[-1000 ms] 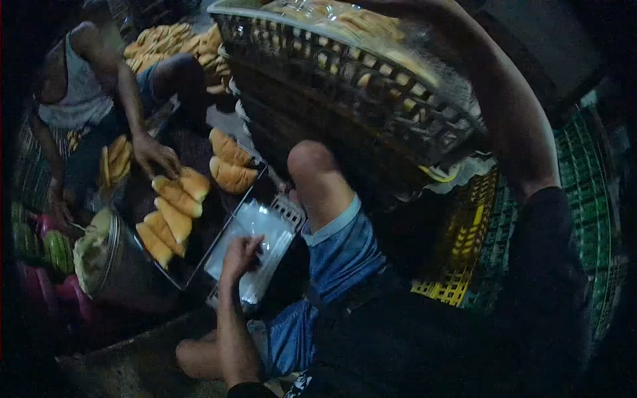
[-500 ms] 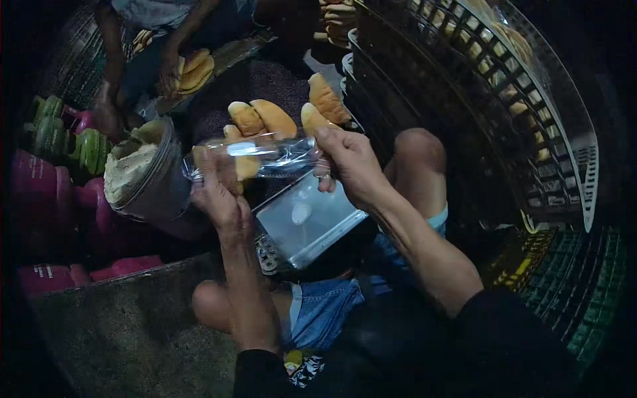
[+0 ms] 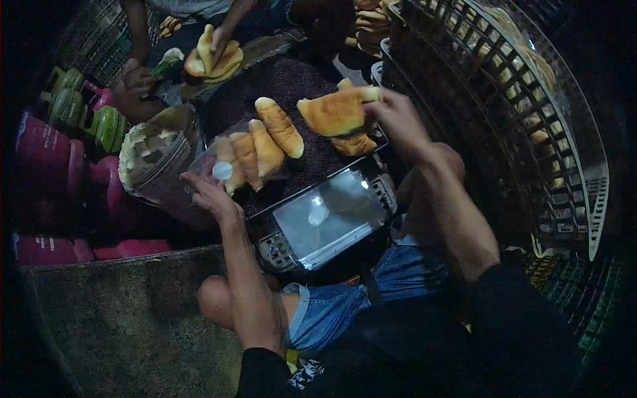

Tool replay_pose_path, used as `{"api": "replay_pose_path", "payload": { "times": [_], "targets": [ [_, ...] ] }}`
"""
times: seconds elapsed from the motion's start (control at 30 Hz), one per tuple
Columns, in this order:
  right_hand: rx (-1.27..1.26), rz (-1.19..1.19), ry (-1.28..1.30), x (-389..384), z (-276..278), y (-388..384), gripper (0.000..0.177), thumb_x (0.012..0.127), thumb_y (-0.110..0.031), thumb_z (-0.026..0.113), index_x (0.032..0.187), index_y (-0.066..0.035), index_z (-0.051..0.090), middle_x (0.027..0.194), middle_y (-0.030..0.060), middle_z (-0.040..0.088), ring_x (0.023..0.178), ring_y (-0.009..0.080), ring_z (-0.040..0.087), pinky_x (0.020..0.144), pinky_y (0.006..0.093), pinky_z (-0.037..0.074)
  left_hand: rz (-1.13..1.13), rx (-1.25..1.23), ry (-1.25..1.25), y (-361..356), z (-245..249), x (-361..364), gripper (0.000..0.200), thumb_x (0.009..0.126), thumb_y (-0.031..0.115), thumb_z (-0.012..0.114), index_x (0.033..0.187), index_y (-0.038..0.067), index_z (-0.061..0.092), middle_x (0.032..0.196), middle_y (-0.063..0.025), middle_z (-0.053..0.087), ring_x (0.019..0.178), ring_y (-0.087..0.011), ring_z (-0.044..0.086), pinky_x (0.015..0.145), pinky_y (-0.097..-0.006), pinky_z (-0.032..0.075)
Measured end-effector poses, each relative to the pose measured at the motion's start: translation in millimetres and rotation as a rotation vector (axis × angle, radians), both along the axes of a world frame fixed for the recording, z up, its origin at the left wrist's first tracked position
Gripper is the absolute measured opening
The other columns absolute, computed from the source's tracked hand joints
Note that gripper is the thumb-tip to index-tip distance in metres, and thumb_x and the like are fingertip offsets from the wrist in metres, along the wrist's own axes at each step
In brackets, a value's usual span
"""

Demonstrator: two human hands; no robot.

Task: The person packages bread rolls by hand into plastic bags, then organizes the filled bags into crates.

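Note:
My left hand [image 3: 215, 199] pinches the edge of a clear plastic bag [image 3: 213, 154] with a round white label. Through and behind the bag, several bread rolls [image 3: 267, 151] show on the dark granular surface. My right hand [image 3: 400, 123], a little blurred, grips the end of a golden bread roll [image 3: 332, 113]. Below that roll lies another roll [image 3: 355, 144], partly covered. Between my knees sits a stack of flat clear bags [image 3: 325, 215] on a dark basket.
A bucket of pale cream [image 3: 189, 142] stands at the left beside pink containers [image 3: 46, 162] and green ones [image 3: 109, 129]. Across from me, a co-worker's hand [image 3: 222, 40] holds an opened roll above others. A tall crate with bread [image 3: 531, 113] leans at the right.
The bag stretched between both hands is now in my left hand alone. My right hand has let go of it, moved up and right, and taken hold of a bread roll.

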State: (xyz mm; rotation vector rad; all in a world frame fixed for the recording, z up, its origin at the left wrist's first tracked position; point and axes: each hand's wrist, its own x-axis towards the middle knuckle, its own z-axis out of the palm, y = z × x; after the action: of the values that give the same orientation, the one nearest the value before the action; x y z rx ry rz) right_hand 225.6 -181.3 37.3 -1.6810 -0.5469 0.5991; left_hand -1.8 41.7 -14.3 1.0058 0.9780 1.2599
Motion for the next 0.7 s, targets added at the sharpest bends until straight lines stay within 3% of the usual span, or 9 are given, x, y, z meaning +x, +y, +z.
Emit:
{"api": "replay_pose_path", "payload": {
  "times": [0.1,0.23,0.37,0.43,0.5,0.57,0.6,0.63,0.7],
  "targets": [
    [0.311,-0.020,0.217,0.0,38.2,-45.9,0.043,0.083,-0.009,0.050,0.124,0.002,0.053,0.114,0.0148,0.060,0.101,0.0217,0.060,0.090,0.0329,0.047,-0.063,-0.043,0.050,8.3,-14.3,12.3,0.079,0.093,0.061,0.035,0.129,-0.010,0.038,0.133,-0.0229,0.044,0.117,-0.0324,0.051,0.103,-0.0447,0.039],
    [0.229,0.033,0.198,-11.7,24.6,-34.8,0.043,0.085,-0.014,0.050,0.126,0.000,0.052,0.115,0.0135,0.059,0.105,0.0214,0.057,0.094,0.0338,0.045,-0.274,0.121,0.045,-16.5,-10.7,16.7,0.081,0.093,0.063,0.028,0.131,-0.007,0.037,0.135,-0.0222,0.042,0.123,-0.0329,0.046,0.102,-0.0449,0.041],
    [0.288,0.003,0.300,-43.5,27.4,-4.0,0.038,0.086,-0.015,0.051,0.121,-0.001,0.054,0.112,0.0090,0.060,0.104,0.0191,0.057,0.094,0.0333,0.044,-0.626,0.106,-0.319,-81.3,28.1,21.3,0.067,0.097,0.053,0.034,0.139,0.001,0.028,0.135,-0.0197,0.041,0.123,-0.0328,0.045,0.099,-0.0473,0.045],
    [0.279,0.138,0.183,-45.2,3.9,11.1,0.038,0.087,-0.019,0.059,0.121,-0.001,0.054,0.111,0.0068,0.059,0.103,0.0158,0.056,0.093,0.0332,0.043,-0.679,0.008,-0.362,-95.8,31.0,27.9,0.061,0.097,0.046,0.039,0.140,0.003,0.027,0.135,-0.0188,0.042,0.123,-0.0316,0.045,0.100,-0.0474,0.045],
    [0.214,0.168,0.157,-67.6,30.4,12.0,0.039,0.085,-0.017,0.065,0.120,-0.001,0.055,0.110,0.0062,0.060,0.104,0.0145,0.054,0.095,0.0321,0.041,-0.671,-0.097,-0.418,-98.6,34.3,23.8,0.056,0.097,0.040,0.041,0.140,0.006,0.029,0.135,-0.0172,0.043,0.125,-0.0300,0.045,0.099,-0.0458,0.046],
    [0.293,0.196,-0.329,-97.1,56.0,16.9,0.041,0.084,-0.016,0.066,0.119,0.000,0.055,0.114,0.0089,0.059,0.109,0.0196,0.053,0.097,0.0343,0.041,-0.603,-0.182,-0.503,-90.4,42.3,20.9,0.050,0.098,0.036,0.041,0.138,0.007,0.034,0.136,-0.0149,0.044,0.127,-0.0281,0.043,0.096,-0.0424,0.048],
    [0.333,0.203,-0.575,-109.4,61.4,20.3,0.041,0.083,-0.015,0.067,0.119,0.000,0.054,0.115,0.0102,0.058,0.111,0.0221,0.053,0.098,0.0355,0.040,-0.652,-0.289,-0.678,-80.5,36.4,15.9,0.050,0.098,0.037,0.040,0.137,0.007,0.037,0.136,-0.0133,0.046,0.125,-0.0271,0.045,0.101,-0.0413,0.044],
    [0.155,0.119,-1.056,-120.9,51.5,33.3,0.050,0.081,-0.016,0.070,0.125,-0.004,0.052,0.126,0.0144,0.052,0.122,0.0319,0.046,0.102,0.0453,0.036,-0.624,-0.284,-0.683,-74.3,33.0,15.0,0.050,0.098,0.039,0.039,0.137,0.007,0.038,0.135,-0.0126,0.046,0.125,-0.0266,0.046,0.102,-0.0411,0.042],
    [0.209,-0.073,-1.286,-117.9,62.4,42.8,0.059,0.080,-0.023,0.070,0.133,-0.011,0.047,0.135,0.0153,0.045,0.130,0.0382,0.037,0.104,0.0541,0.031,-0.584,-0.287,-0.692,-65.9,28.6,14.1,0.051,0.098,0.041,0.038,0.137,0.008,0.039,0.135,-0.0113,0.047,0.124,-0.0256,0.047,0.105,-0.0409,0.039]
  ]
}}
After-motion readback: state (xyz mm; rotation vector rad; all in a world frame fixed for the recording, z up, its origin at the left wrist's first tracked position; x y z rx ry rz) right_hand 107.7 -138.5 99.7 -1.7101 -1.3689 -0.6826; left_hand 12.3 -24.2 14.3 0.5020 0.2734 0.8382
